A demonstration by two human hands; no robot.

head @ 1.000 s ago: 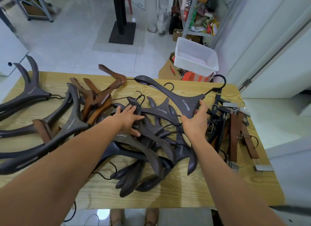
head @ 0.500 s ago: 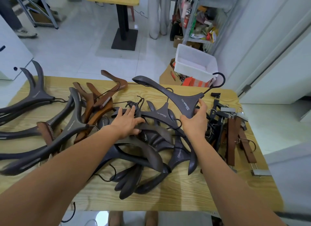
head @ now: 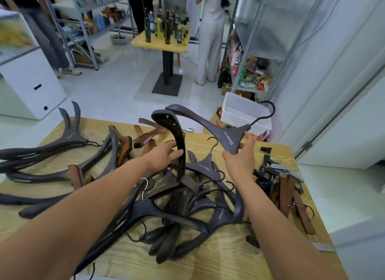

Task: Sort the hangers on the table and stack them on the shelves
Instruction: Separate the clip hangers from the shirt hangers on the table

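Note:
A heap of dark hangers (head: 187,204) covers the middle of the wooden table (head: 218,263). My right hand (head: 239,158) grips the neck of a dark hanger with white lettering (head: 225,135), lifted above the heap, its hook pointing to the far right. My left hand (head: 164,154) holds another dark hanger (head: 177,142) that stands on end, one curved arm pointing up. Brown wooden hangers (head: 133,144) lie behind the heap, more dark hangers (head: 62,146) lie at the left, and clip hangers (head: 285,188) at the right.
A white plastic bin (head: 243,113) sits on the floor past the table's far right edge. Metal shelves (head: 256,50) stand beyond it. A small table with bottles (head: 162,40) and a person in white (head: 210,33) are farther back. A white cabinet (head: 31,87) stands at the left.
Both hands have risen from the heap. The right hand lifted the lettered hanger higher, and the left hand raised a second dark hanger upright. My view tilted up to show more room.

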